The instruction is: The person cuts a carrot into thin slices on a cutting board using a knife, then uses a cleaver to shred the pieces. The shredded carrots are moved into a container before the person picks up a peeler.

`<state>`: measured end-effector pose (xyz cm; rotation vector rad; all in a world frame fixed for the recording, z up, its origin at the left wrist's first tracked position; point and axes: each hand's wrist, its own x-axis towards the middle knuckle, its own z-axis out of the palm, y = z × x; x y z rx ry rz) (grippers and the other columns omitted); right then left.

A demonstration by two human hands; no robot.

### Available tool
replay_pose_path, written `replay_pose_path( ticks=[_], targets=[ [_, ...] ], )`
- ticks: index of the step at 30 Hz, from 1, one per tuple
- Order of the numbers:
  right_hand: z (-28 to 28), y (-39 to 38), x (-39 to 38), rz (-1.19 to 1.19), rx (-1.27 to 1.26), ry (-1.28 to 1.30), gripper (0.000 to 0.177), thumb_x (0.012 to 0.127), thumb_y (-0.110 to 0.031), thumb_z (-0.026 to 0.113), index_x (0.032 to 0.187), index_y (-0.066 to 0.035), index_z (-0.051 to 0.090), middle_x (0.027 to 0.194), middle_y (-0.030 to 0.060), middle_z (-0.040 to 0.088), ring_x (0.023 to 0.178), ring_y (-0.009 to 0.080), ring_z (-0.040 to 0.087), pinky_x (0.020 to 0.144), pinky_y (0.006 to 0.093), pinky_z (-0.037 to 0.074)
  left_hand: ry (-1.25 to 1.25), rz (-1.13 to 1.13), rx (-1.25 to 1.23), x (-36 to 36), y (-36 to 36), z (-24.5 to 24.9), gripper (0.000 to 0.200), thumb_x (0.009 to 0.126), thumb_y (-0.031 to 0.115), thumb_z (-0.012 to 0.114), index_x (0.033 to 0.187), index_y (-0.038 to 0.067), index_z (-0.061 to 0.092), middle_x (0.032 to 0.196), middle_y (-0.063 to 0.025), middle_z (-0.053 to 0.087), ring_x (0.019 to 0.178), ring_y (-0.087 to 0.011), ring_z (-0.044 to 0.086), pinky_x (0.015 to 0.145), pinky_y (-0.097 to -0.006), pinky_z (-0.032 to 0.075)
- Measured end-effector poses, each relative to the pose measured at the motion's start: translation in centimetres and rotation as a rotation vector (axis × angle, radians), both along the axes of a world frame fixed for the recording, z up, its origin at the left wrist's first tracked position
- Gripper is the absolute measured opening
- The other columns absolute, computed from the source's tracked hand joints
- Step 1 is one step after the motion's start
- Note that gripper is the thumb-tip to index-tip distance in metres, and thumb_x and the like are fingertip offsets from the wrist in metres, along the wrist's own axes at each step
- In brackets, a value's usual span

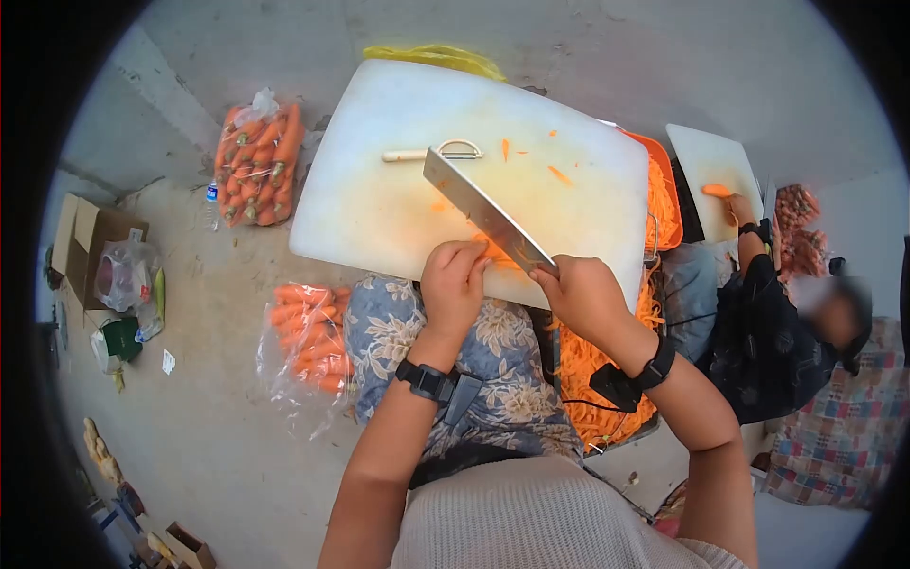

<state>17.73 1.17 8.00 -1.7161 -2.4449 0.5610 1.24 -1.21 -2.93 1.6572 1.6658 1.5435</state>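
My right hand (586,296) is closed round the handle end of a cleaver (488,211), whose broad blade slants up and left over the white cutting board (379,218). My left hand (453,284) has its fingers curled at the board's near edge, pressing on cut carrot (498,253) beside the blade. The blade hides part of that carrot. A white peeler (408,156) lies just beyond the cleaver's tip. Small carrot scraps (559,174) are scattered on the board's right half.
A full bag of carrots (258,166) stands left of the board; an opened carrot bag (311,337) lies near my knee. Shredded carrot fills a crate (592,398) and an orange basket (675,213) at right. A co-worker (773,332) holds a carrot over another board (706,156).
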Motion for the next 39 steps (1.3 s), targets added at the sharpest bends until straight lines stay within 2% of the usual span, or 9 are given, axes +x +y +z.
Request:
replay_pose_path(
  ticks=[8, 11, 16, 19, 23, 25, 29, 35, 39],
  targets=[
    [-0.6, 0.8, -0.9, 0.072, -0.077, -0.104, 0.032, 0.088, -0.023, 0.064, 0.070, 0.003, 0.062, 0.062, 0.0242, 0.059, 0.061, 0.0410, 0.061, 0.059, 0.0463, 0.049, 0.054, -0.013, -0.039, -0.4, 0.2, 0.0, 0.014, 0.077, 0.002, 0.070, 0.091, 0.002, 0.069, 0.089, -0.0114, 0.065, 0.082, -0.0286, 0.063, 0.072, -0.0347, 0.052],
    [-1.9, 1.5, -1.7, 0.123, -0.071, -0.155, 0.027, 0.087, -0.021, 0.063, 0.072, 0.002, 0.064, 0.065, 0.0229, 0.062, 0.062, 0.0396, 0.063, 0.059, 0.0458, 0.051, 0.080, -0.013, -0.005, -0.3, 0.0, -0.2, 0.014, 0.077, 0.002, 0.070, 0.091, 0.002, 0.070, 0.089, -0.0111, 0.065, 0.082, -0.0281, 0.063, 0.072, -0.0344, 0.052],
    [-3.6, 1.7, -1.6, 0.009, 0.048, 0.026, 0.030, 0.088, -0.023, 0.062, 0.071, 0.002, 0.063, 0.064, 0.0239, 0.061, 0.061, 0.0405, 0.062, 0.058, 0.0467, 0.050, 0.052, 0.012, -0.033, -0.1, 0.2, 0.0, 0.015, 0.077, 0.003, 0.071, 0.092, 0.002, 0.070, 0.089, -0.0108, 0.065, 0.083, -0.0266, 0.064, 0.073, -0.0332, 0.053],
    [-2.7, 1.0, -1.4, -0.020, 0.073, 0.060, 0.032, 0.088, -0.025, 0.062, 0.070, 0.002, 0.062, 0.062, 0.0246, 0.059, 0.059, 0.0409, 0.061, 0.057, 0.0472, 0.049, -0.021, 0.013, -0.036, -0.1, 0.2, -0.1, 0.014, 0.078, 0.003, 0.071, 0.092, 0.002, 0.070, 0.090, -0.0108, 0.065, 0.083, -0.0262, 0.064, 0.073, -0.0328, 0.053],
    [-0.3, 0.4, -0.9, -0.021, 0.071, 0.063, 0.032, 0.087, -0.025, 0.065, 0.073, 0.004, 0.063, 0.061, 0.0243, 0.058, 0.057, 0.0404, 0.060, 0.055, 0.0443, 0.048, 0.009, 0.001, -0.016, -0.1, 0.0, -0.3, 0.014, 0.078, 0.003, 0.070, 0.092, 0.002, 0.070, 0.090, -0.0108, 0.065, 0.083, -0.0261, 0.064, 0.073, -0.0330, 0.053],
    [0.8, 0.5, -0.8, 0.015, 0.037, 0.008, 0.032, 0.087, -0.025, 0.065, 0.073, 0.004, 0.064, 0.061, 0.0234, 0.059, 0.058, 0.0404, 0.060, 0.055, 0.0445, 0.047, -0.066, -0.008, -0.050, 0.0, 0.0, -0.1, 0.013, 0.076, 0.002, 0.069, 0.089, 0.003, 0.068, 0.088, -0.0102, 0.065, 0.085, -0.0294, 0.062, 0.076, -0.0372, 0.051],
    [0.5, 0.9, -0.9, 0.047, -0.055, -0.089, 0.032, 0.087, -0.025, 0.064, 0.071, 0.002, 0.064, 0.063, 0.0246, 0.060, 0.061, 0.0401, 0.062, 0.059, 0.0459, 0.050, -0.014, 0.011, -0.022, -0.2, 0.0, -0.4, 0.011, 0.078, 0.001, 0.070, 0.089, 0.002, 0.069, 0.089, -0.0110, 0.065, 0.083, -0.0265, 0.063, 0.072, -0.0336, 0.053],
    [0.9, 2.0, -1.0, 0.053, -0.153, -0.093, 0.031, 0.086, -0.024, 0.064, 0.073, 0.004, 0.065, 0.067, 0.0250, 0.062, 0.066, 0.0406, 0.063, 0.064, 0.0459, 0.051, 0.051, -0.010, -0.008, -0.3, 0.2, -0.1, 0.012, 0.076, 0.001, 0.071, 0.087, 0.002, 0.067, 0.088, -0.0116, 0.065, 0.082, -0.0282, 0.063, 0.071, -0.0346, 0.052],
    [-1.2, 2.1, -2.0, 0.045, -0.180, -0.092, 0.030, 0.087, -0.023, 0.063, 0.073, 0.003, 0.066, 0.068, 0.0247, 0.062, 0.066, 0.0405, 0.063, 0.064, 0.0458, 0.051, 0.011, 0.023, -0.047, 0.1, -0.2, -0.4, 0.012, 0.075, 0.002, 0.070, 0.087, 0.003, 0.067, 0.086, -0.0111, 0.064, 0.083, -0.0297, 0.061, 0.074, -0.0372, 0.050]
  ],
)
